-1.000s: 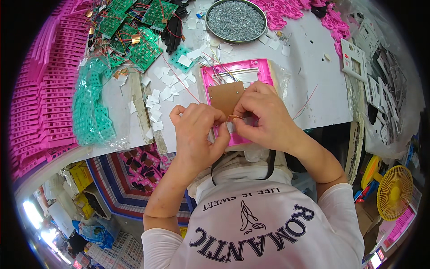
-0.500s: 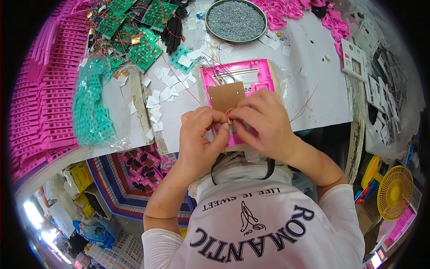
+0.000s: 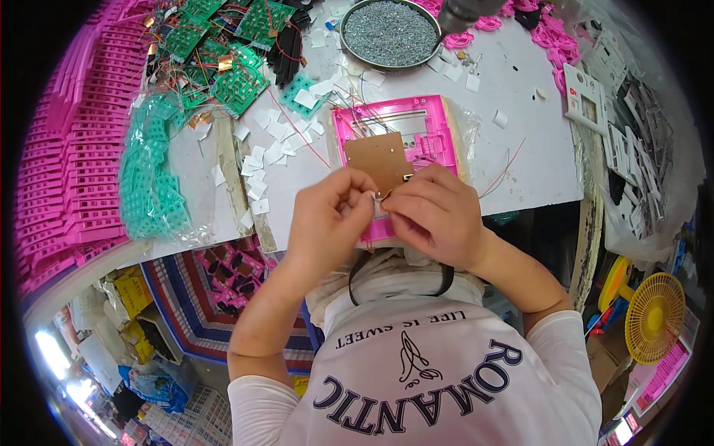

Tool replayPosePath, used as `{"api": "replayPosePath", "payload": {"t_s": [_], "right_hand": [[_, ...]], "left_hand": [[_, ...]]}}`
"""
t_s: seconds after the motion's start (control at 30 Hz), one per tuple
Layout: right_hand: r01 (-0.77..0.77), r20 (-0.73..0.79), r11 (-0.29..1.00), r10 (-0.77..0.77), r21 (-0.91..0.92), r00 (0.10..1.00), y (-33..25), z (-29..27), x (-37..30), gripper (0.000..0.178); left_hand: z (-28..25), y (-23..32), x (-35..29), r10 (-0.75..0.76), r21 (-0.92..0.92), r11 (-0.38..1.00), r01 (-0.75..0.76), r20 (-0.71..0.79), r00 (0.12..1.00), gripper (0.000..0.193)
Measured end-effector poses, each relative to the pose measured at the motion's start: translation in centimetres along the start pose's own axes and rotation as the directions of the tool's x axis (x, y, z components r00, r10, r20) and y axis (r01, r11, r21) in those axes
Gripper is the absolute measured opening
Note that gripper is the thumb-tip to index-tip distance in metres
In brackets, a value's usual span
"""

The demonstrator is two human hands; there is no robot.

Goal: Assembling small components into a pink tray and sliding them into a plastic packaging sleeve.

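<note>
Bent over a bench [image 3: 532, 178], a worker's left hand [image 3: 327, 219] and right hand [image 3: 440, 215] pinch a thin wire [image 3: 384, 195] between their fingertips, at the near edge of a brown circuit board [image 3: 375, 160] lying over an open pink plastic housing [image 3: 448, 145]. Beyond the housing sits a round pan [image 3: 346, 49] of small metal screws [image 3: 390, 33], with green circuit boards [image 3: 239, 82] heaped to its left.
</note>
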State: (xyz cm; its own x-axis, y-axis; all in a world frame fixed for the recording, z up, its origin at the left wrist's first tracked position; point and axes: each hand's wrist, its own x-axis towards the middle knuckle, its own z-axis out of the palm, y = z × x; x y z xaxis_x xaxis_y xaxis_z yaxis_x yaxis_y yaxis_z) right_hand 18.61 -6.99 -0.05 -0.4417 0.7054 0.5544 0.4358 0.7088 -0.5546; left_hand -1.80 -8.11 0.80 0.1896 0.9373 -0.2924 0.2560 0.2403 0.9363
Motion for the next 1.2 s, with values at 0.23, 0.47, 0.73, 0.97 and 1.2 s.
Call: {"api": "replayPosePath", "payload": {"t_s": [0.23,0.47,0.73,0.97,1.2], "right_hand": [[0.112,0.132,0.992,-0.104,-0.06,0.986,-0.1,-0.1,0.5,0.033],[0.175,0.158,0.982,-0.162,-0.071,0.974,0.0,0.3,0.3,0.024],[0.236,0.265,0.962,-0.195,-0.134,0.945,-0.1,0.5,0.3,0.016],[0.279,0.276,0.95,-0.233,-0.139,0.932,-0.4,0.5,0.6,0.016],[0.278,0.385,0.944,-0.194,-0.175,0.902,-1.1,-0.2,1.1,0.014]], "left_hand": [[-3.5,3.2,3.3,-0.289,-0.09,0.921,0.379,0.494,0.82,0.013],[-3.1,3.1,3.6,0.29,0.457,0.706,-0.541,0.511,0.809,0.013],[-2.0,0.2,2.1,0.538,0.46,0.59,-0.663,0.389,0.748,0.022],[-1.5,-1.6,1.7,0.685,0.411,0.548,-0.729,0.279,0.673,0.03],[-1.3,-2.6,1.6,0.746,0.353,0.549,-0.757,0.201,0.635,0.032]]}}
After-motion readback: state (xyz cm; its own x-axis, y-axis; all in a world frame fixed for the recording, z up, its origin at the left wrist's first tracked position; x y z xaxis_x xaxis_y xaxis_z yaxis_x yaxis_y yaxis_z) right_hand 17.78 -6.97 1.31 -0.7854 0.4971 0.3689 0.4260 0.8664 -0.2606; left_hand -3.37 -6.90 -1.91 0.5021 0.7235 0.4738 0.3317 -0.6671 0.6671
